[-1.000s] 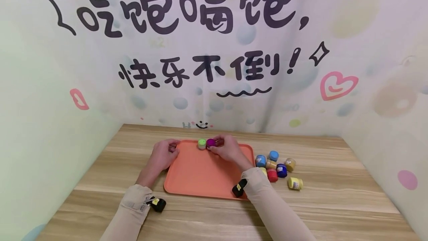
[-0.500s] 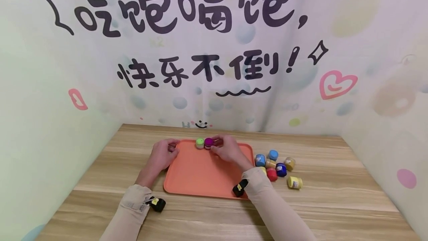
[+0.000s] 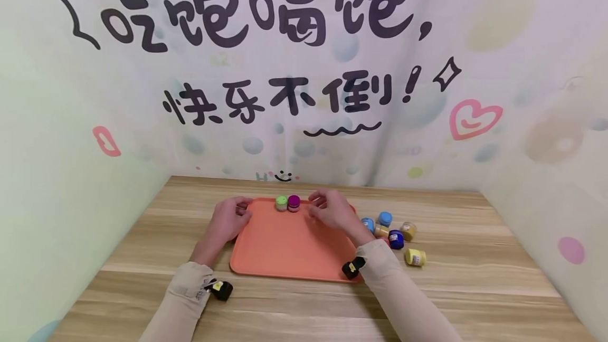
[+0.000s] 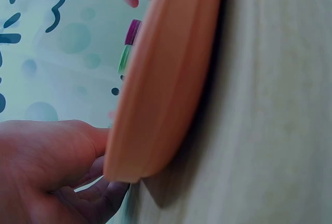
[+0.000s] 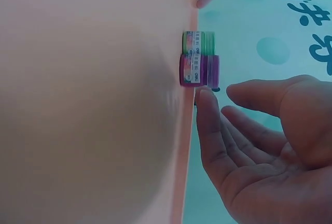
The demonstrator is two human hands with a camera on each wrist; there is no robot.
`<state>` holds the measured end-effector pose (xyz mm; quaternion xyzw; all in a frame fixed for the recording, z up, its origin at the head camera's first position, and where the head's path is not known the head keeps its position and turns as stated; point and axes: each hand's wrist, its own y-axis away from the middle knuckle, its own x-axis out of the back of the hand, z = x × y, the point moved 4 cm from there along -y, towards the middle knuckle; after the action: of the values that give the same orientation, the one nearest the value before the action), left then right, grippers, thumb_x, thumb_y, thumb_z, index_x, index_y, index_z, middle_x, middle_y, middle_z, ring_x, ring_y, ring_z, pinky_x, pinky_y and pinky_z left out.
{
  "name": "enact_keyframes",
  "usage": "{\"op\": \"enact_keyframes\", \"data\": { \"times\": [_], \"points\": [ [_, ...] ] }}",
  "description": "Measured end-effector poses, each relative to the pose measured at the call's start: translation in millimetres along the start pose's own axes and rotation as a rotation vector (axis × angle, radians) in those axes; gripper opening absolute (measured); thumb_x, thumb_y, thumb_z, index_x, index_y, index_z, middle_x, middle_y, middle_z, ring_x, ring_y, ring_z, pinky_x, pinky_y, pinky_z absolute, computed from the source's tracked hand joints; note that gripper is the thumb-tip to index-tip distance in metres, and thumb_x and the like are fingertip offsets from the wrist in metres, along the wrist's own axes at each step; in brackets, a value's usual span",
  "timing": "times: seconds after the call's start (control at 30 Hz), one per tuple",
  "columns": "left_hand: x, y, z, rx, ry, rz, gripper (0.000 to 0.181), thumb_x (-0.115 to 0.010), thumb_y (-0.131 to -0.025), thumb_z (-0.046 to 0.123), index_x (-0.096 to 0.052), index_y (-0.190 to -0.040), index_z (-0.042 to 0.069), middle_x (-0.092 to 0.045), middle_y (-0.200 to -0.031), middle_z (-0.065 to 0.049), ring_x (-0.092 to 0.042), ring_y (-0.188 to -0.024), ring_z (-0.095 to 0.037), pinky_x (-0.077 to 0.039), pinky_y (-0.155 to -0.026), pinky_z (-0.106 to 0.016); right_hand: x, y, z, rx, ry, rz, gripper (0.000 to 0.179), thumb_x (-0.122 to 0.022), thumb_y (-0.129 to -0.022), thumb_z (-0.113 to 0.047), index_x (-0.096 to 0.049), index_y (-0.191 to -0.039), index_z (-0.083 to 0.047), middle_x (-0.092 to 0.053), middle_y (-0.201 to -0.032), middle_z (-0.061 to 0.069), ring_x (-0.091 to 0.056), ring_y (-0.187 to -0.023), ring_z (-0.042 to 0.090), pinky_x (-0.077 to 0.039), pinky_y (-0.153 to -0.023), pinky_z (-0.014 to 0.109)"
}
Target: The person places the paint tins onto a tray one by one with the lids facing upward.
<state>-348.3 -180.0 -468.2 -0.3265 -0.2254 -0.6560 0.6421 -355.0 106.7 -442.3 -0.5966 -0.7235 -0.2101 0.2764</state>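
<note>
Two small lidded paint jars stand side by side at the back edge of an orange tray: one with a light green lid, the other a purple jar. My right hand is just right of the purple jar, thumb and fingers spread apart and holding nothing. In the right wrist view, a gap separates the fingertips from the purple jar. At the tray's far left corner, my left hand grips the rim. The left wrist view has its thumb against the tray wall, with the other fingers curled below.
Right of the tray lies a cluster of paint jars, among them a light blue jar, a dark blue jar and a tan jar. A yellow jar lies on its side nearer the front. A printed curtain hangs behind the wooden table.
The purple jar was shifted left beside the green one, then my right hand let go of it and drew back to the right. My left hand stays at the tray corner.
</note>
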Motion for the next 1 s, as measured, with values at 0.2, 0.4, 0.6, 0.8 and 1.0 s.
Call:
{"op": "enact_keyframes", "data": {
  "times": [0.2, 0.4, 0.6, 0.8, 1.0],
  "points": [
    [1.4, 0.2, 2.0, -0.004, -0.001, -0.002, 0.036, -0.073, -0.101, 0.006, -0.072, -0.137, 0.000, -0.076, -0.125, -0.021, -0.076, -0.108, -0.032, -0.065, -0.095, -0.048, 11, 8.6, 4, 0.037, 0.034, 0.014, 0.026, -0.076, -0.101, -0.014, -0.076, -0.125, -0.005, -0.079, -0.109, 0.009, -0.074, -0.090, 0.019, -0.065, -0.079, 0.035],
    [0.1, 0.9, 3.0, -0.001, 0.001, -0.006, 0.037, -0.072, -0.102, 0.006, -0.071, -0.138, 0.001, -0.076, -0.126, -0.020, -0.076, -0.109, -0.032, -0.065, -0.096, -0.048, 26, 18.7, 13, 0.059, 0.019, 0.033, 0.019, -0.073, -0.103, -0.012, -0.077, -0.119, -0.003, -0.080, -0.099, 0.011, -0.075, -0.080, 0.019, -0.064, -0.074, 0.034],
    [0.3, 2.2, 5.1, -0.012, 0.009, -0.006, 0.037, -0.072, -0.101, 0.005, -0.071, -0.138, -0.001, -0.076, -0.126, -0.022, -0.077, -0.109, -0.033, -0.065, -0.096, -0.048, 41, 30.5, 22, 0.063, -0.003, 0.033, 0.021, -0.073, -0.104, -0.013, -0.077, -0.120, -0.002, -0.080, -0.103, 0.015, -0.075, -0.079, 0.019, -0.063, -0.072, 0.033],
    [1.1, 5.2, 5.3, -0.009, 0.011, -0.008, 0.037, -0.072, -0.101, 0.004, -0.070, -0.138, -0.002, -0.076, -0.126, -0.023, -0.076, -0.109, -0.034, -0.065, -0.096, -0.049, 57, 37.1, 31, 0.017, -0.023, 0.059, 0.023, -0.073, -0.104, -0.016, -0.077, -0.122, -0.003, -0.080, -0.107, 0.017, -0.076, -0.086, 0.025, -0.061, -0.072, 0.032],
    [1.8, 6.2, 5.6, 0.001, 0.005, -0.009, 0.037, -0.072, -0.101, 0.005, -0.071, -0.138, -0.001, -0.076, -0.126, -0.022, -0.076, -0.110, -0.034, -0.064, -0.098, -0.050, 73, 43.7, 36, -0.035, -0.020, 0.079, 0.024, -0.072, -0.104, -0.018, -0.077, -0.124, -0.005, -0.080, -0.111, 0.012, -0.075, -0.097, 0.025, -0.064, -0.078, 0.033]
  ]
}}
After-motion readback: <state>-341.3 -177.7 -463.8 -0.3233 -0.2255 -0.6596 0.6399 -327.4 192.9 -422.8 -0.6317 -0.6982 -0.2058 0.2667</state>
